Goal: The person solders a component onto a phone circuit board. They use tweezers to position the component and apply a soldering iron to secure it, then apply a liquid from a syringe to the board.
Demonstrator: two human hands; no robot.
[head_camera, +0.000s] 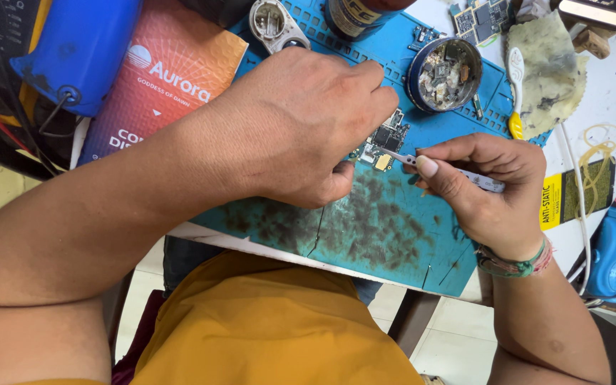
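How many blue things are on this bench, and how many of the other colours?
Blue: 3 - work mat, tool handle at the right edge, blue holder at top left
Orange-red: 1 - booklet
Silver: 3 - tweezers in the right hand, loupe, round tin of parts
Green and black: 1 - circuit board under the left hand
Total: 8

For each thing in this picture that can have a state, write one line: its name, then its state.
Left hand: palm down, pressing on the circuit board.
Right hand: closed on the tweezers.
Tweezers: gripped, tip at the board.
Circuit board: flat, partly covered.
Round tin: open, holding parts.
Blue mat: smudged dark.
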